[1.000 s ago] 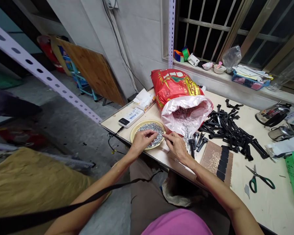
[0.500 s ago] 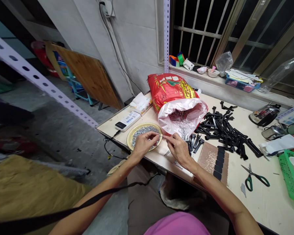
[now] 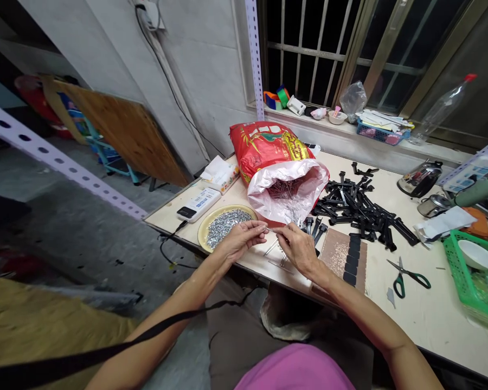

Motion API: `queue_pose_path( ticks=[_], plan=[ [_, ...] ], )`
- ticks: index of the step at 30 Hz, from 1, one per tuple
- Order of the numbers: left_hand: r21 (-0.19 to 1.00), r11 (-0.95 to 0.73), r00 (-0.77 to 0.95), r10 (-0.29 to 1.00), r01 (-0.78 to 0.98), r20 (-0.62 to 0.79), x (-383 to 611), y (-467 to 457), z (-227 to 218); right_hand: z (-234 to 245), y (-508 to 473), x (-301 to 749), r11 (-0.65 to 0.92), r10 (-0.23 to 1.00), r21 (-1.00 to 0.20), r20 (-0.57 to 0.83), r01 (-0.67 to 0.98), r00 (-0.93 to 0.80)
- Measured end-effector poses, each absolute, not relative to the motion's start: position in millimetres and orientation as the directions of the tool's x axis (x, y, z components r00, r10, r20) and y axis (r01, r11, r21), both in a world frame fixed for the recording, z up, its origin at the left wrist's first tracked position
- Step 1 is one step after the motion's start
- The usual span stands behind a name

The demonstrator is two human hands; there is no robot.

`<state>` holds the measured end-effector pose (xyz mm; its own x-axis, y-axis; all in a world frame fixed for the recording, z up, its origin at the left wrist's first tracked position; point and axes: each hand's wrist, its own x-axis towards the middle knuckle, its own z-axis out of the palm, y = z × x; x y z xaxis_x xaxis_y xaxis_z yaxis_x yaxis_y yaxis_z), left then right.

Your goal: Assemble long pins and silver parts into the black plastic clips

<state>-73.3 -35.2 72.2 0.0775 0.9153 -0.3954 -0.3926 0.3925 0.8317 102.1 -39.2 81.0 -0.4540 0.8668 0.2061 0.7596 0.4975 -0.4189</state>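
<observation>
My left hand [image 3: 244, 238] is pinched closed at the right edge of a yellowish plate [image 3: 203, 236] full of small silvery metal pieces [image 3: 226, 223]. Its fingertips meet those of my right hand [image 3: 297, 248], also pinched, over the table's front edge. Between the fingertips shows a small silvery metal piece [image 3: 267, 230], mostly covered, so its exact kind is unclear. Thin metal rods [image 3: 271, 248] lie on the table beside and under my right hand. Just beyond stands a red bag [image 3: 268, 149] with its pale mouth open, long thin metal pieces [image 3: 287, 188] inside.
Black plastic parts [image 3: 358, 208] are heaped right of the bag. Nearer lie a brown board [image 3: 334, 252] with black pads and green-handled scissors [image 3: 406, 276]. A green basket [image 3: 451, 271] and a kettle [image 3: 421, 179] stand at right. A white device [image 3: 199, 205] and tissue pack [image 3: 228, 177] sit at left.
The view has turned to the right. Relative to the table, both hands have shifted a little right, and the left hand now covers less of the plate. Their fingertips stay together.
</observation>
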Motion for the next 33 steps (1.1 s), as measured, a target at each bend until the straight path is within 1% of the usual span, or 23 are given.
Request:
queue_pose_path(
  ticks=[5, 9, 11, 13, 15, 17, 19, 23, 29, 33],
  plan=[
    [0.726, 0.521, 0.250, 0.853, -0.450, -0.458, -66.5, -32.3, 71.4, 79.9, -42.4, 115.0, 0.542, 0.840, -0.406, 0.283, 0.735, -0.463],
    [0.741, 0.533, 0.294, 0.845, -0.408, -0.446, -60.7, -31.4, 71.7, 75.8, -42.7, 123.7, 0.595, 0.800, -0.394, 0.371, 0.700, -0.471],
    [0.764, 0.506, 0.267, 0.862, -0.401, -0.431, -54.9, -33.4, 72.1, 73.5, -42.2, 127.0, 0.608, 0.787, -0.375, 0.405, 0.700, -0.466],
    [0.798, 0.444, 0.195, 0.896, -0.409, -0.399, -47.0, -37.9, 72.5, 71.4, -41.7, 129.5, 0.606, 0.781, -0.350, 0.431, 0.714, -0.452],
    [0.873, 0.313, 0.073, 0.948, -0.374, -0.309, -38.4, -44.5, 72.6, 69.7, -41.7, 131.2, 0.602, 0.778, -0.329, 0.448, 0.728, -0.440],
    [0.946, 0.160, -0.049, 0.982, -0.280, -0.181, -31.3, -51.0, 72.4, 68.2, -42.0, 132.2, 0.599, 0.775, -0.313, 0.459, 0.737, -0.435],
    [0.979, 0.075, -0.114, 0.989, -0.190, -0.098, -26.9, -55.5, 72.1, 66.3, -42.6, 132.5, 0.593, 0.774, -0.297, 0.466, 0.748, -0.429],
    [0.990, 0.088, -0.115, 0.988, -0.110, -0.101, -26.2, -56.8, 71.0, 62.1, -44.1, 132.6, 0.578, 0.767, -0.257, 0.496, 0.774, -0.408],
    [0.993, 0.109, -0.086, 0.990, -0.045, -0.112, -30.8, -55.2, 69.7, 60.3, -45.4, 134.5, 0.591, 0.720, -0.102, 0.515, 0.800, -0.466],
    [0.992, 0.122, -0.048, 0.991, -0.039, -0.124, -30.9, -55.0, 70.3, 62.9, -45.9, 136.4, 0.610, 0.687, -0.032, 0.520, 0.792, -0.508]
  ],
)
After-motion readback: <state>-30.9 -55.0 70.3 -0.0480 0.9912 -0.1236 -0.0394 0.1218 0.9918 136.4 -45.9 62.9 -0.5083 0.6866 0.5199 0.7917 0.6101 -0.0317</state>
